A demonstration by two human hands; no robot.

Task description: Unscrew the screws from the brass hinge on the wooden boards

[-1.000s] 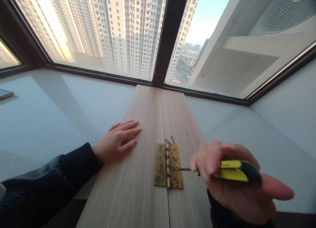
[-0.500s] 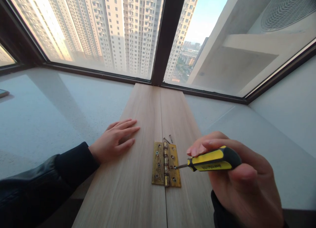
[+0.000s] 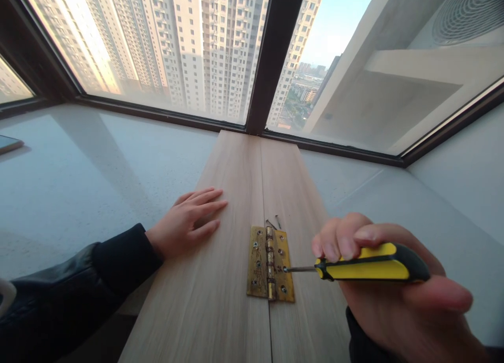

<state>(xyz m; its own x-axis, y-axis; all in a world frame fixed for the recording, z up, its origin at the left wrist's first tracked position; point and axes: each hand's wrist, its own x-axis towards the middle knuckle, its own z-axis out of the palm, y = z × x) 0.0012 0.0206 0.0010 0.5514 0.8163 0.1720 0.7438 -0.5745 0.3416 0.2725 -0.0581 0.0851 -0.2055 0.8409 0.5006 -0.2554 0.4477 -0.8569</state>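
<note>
A brass hinge point(image 3: 258, 289) lies opened flat across the seam between two light wooden boards point(image 3: 220, 300). My right hand point(image 3: 397, 279) grips a yellow and black screwdriver point(image 3: 366, 263), whose shaft points left, its tip at a screw in the hinge's right leaf. Screw heads also show in the left leaf. Two loose screws point(image 3: 277, 222) lie just beyond the hinge. My left hand point(image 3: 192, 221) rests flat on the left board with its fingers spread, left of the hinge and holding nothing.
The boards reach back to a dark window frame point(image 3: 258, 90), on a pale speckled sill point(image 3: 118, 169). A flat, thin object point(image 3: 10, 144) lies at the far left. A white wall point(image 3: 464, 153) stands on the right.
My right hand has drawn back to the right and shifted its grip on the screwdriver, so more shaft shows. The whole view has slid slightly right. My left hand stays on the board.
</note>
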